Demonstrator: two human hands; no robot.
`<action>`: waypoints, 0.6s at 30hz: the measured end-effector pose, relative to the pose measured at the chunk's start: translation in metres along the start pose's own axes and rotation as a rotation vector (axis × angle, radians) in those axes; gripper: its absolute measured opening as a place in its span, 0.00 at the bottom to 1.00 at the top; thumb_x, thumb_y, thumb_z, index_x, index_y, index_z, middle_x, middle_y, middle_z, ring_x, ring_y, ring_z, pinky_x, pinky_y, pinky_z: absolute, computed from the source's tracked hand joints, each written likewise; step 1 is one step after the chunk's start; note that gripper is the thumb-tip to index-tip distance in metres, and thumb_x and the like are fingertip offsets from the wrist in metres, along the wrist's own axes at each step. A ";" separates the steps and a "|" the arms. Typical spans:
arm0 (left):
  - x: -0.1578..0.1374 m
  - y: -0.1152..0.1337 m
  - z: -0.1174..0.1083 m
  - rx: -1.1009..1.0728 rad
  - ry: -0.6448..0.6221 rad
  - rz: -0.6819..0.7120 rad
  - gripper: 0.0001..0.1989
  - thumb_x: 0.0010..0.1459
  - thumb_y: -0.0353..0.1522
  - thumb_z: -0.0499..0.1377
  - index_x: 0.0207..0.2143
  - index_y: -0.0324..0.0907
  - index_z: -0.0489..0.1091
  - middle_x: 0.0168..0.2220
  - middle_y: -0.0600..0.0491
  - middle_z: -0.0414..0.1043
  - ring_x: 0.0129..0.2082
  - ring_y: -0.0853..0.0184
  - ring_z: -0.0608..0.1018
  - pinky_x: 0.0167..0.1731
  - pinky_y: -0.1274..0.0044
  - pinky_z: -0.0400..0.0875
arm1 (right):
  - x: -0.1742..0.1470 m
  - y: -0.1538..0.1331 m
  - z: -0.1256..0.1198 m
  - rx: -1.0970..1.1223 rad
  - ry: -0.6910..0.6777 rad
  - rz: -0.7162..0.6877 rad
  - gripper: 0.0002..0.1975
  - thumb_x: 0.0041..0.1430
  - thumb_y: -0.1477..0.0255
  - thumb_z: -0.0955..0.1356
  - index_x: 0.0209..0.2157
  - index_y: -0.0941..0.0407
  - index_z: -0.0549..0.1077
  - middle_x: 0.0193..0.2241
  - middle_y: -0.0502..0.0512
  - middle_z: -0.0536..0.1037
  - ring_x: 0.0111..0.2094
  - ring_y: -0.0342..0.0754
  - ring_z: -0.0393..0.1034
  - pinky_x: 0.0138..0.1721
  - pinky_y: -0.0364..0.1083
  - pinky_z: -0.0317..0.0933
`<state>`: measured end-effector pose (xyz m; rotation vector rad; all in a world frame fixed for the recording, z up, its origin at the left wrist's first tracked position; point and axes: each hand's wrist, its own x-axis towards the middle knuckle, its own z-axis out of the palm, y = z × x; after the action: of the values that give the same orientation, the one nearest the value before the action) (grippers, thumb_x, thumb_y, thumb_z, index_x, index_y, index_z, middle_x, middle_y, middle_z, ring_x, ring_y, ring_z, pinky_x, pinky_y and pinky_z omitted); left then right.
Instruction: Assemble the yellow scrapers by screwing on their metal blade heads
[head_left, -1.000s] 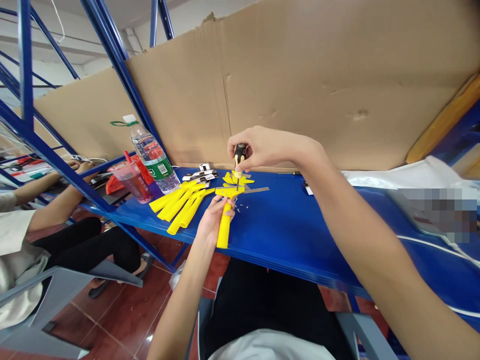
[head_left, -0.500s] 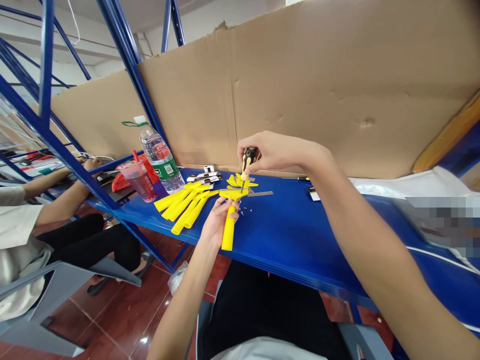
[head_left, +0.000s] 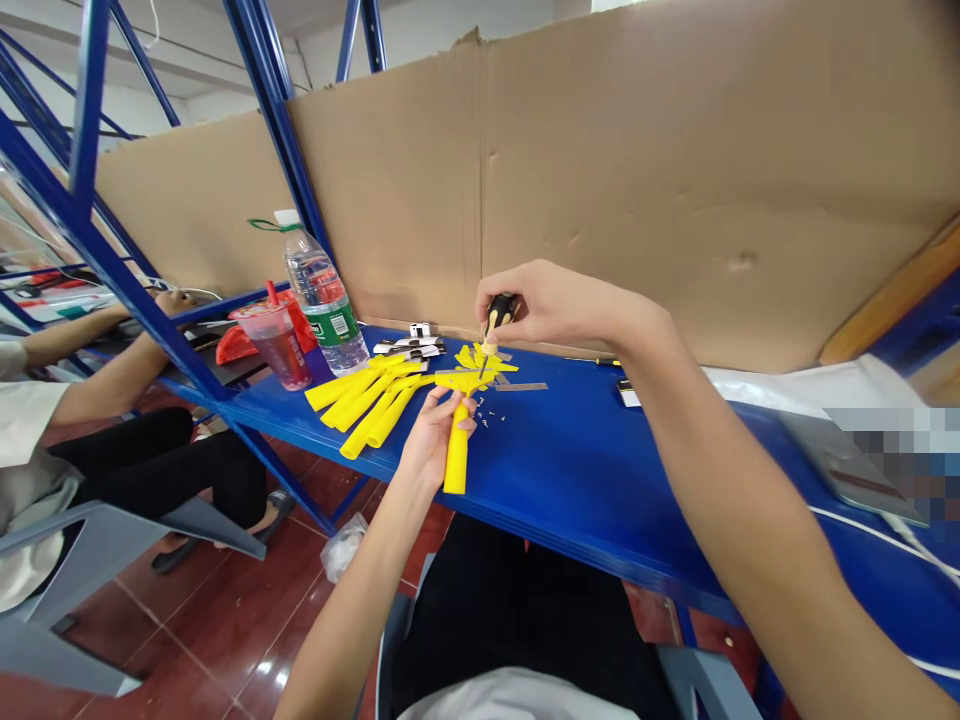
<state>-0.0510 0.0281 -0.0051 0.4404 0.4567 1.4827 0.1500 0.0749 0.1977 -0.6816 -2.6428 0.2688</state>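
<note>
My left hand (head_left: pixel 433 432) is closed around the neck of a yellow T-shaped plastic handle (head_left: pixel 456 456), its wide head pointing away from me. My right hand (head_left: pixel 525 300) grips a screwdriver (head_left: pixel 501 312) with a black and cream grip, held nearly upright from above. The screwdriver's shaft runs down to the head of the yellow handle; the tip's exact seat is too small to make out. Small screws (head_left: pixel 484 418) lie scattered on the blue table just right of my left hand. Behind the head are a pile of small yellow pieces (head_left: pixel 466 357) and a flat metal strip (head_left: pixel 523 387).
More yellow handles (head_left: pixel 367 398) lie to the left, beside black-and-white pieces (head_left: pixel 409 347). A water bottle (head_left: pixel 330 310) and a pink cup (head_left: pixel 276 345) stand further left. Cardboard (head_left: pixel 600 160) walls the back of the blue table (head_left: pixel 570 480). Another person's arm (head_left: pixel 97 385) is at far left.
The camera view has shifted slightly. Both hands keep their holds on the yellow handle and screwdriver, with little visible movement between them.
</note>
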 end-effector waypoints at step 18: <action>-0.010 -0.003 0.009 -0.010 -0.034 -0.010 0.21 0.56 0.20 0.72 0.44 0.45 0.67 0.42 0.51 0.75 0.35 0.69 0.79 0.25 0.84 0.63 | -0.004 -0.010 0.016 0.111 0.086 -0.013 0.16 0.67 0.67 0.73 0.54 0.51 0.70 0.45 0.54 0.83 0.40 0.49 0.74 0.41 0.48 0.66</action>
<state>-0.0439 0.0179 0.0011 0.4543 0.4234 1.4647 0.1423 0.0627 0.1851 -0.6249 -2.5287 0.3717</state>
